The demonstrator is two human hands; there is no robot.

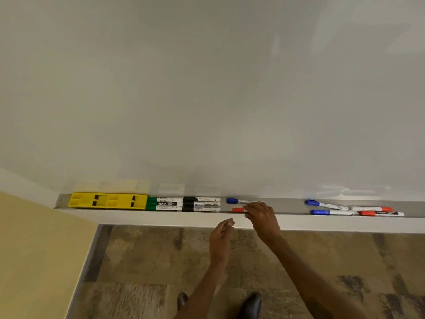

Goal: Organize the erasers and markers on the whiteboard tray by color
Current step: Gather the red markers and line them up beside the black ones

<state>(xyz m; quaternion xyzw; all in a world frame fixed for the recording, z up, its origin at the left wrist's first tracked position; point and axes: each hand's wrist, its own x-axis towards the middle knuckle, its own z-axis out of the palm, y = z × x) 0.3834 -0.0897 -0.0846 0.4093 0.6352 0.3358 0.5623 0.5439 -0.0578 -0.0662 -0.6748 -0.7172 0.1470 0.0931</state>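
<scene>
Red-capped marker [238, 210] lies at tray's front edge, mid-tray; we see right hand [261, 213] over its barrel, fingers curled down onto it, grip itself hidden. Blue-capped marker [243, 201] just behind, along back wall. Left hand [221, 236] hovers below tray [287, 204], fingers loosely curled, holding nothing. Leftward we note two yellow erasers [108, 200], then three green markers [162, 203], three black markers [202, 204], touching in rows. Far right: two blue markers [327, 208], two red markers [378, 211]. Whiteboard [207, 88] above.
</scene>
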